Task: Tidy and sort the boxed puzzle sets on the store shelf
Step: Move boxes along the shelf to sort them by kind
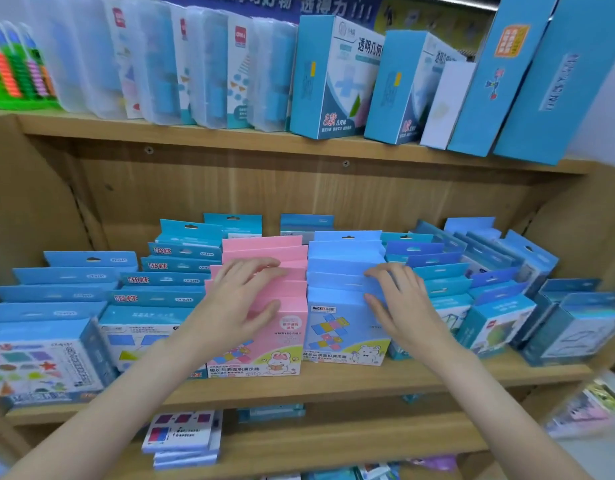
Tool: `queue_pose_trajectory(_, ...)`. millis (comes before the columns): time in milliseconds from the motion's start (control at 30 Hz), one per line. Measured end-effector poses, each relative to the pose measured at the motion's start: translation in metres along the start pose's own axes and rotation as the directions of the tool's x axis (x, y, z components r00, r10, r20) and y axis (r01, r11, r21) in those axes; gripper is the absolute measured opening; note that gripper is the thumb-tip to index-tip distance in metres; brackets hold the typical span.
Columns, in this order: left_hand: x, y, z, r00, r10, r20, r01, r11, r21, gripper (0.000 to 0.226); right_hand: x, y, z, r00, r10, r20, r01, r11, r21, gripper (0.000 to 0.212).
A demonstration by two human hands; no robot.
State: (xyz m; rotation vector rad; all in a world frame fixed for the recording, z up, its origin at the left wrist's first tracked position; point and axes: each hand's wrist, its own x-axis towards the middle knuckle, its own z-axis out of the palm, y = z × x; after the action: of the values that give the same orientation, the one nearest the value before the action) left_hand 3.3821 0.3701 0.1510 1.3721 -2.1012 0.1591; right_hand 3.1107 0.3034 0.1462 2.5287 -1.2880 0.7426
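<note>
On the middle shelf (334,379), taken as landmark for all that follows:

Left hand (243,296): fingers spread and lightly bent, resting across the tops of the pink boxes (264,282); grasp not closed, thumb against the front box's upper face.

Right hand (399,299): fingers bent over the right edge of the blue boxes (344,271), thumb at the front box's side; a loose pressing hold.

Pink boxes: one front-to-back file at shelf centre, upright, tops stepped unevenly; front panel shows coloured squares and a rabbit.

Blue boxes: matching file just beside it on the right, touching; front panel shows a net of squares and a bear.

Risk, as judged: a push from either hand could topple the upright files backward or fan them sideways, since the cartons look light and stand on narrow bases; the front boxes sit near the shelf lip and a drag forward could tip them off; neighbouring blue hang-tab packs (486,271) to the right lean loosely and may slump if nudged
</note>
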Motion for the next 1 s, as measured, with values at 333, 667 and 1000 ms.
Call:
queue_pose_trajectory(333,0.011,-0.041,-0.028,0.976,-0.183,-0.116,0.191,0.980,0.062,0.049,0.085,-0.038,-0.027,0.993,-0.098,0.069,0.070,0.941,0.331,0.047)
queue_pose_trajectory(667,-0.004,-0.112,-0.063,0.920,-0.366,-0.140,0.392,0.865,0.312,0.040,0.231,-0.112,0.045,0.777,-0.406,0.481,0.203,0.885,0.419,0.047)
queue_pose_trajectory(1000,-0.053,-0.136,-0.092,0.874,-0.454,-0.175,0.485,0.835,0.258,0.039,0.262,-0.157,0.094,0.814,-0.376,0.443,0.347,0.926,0.147,0.013)
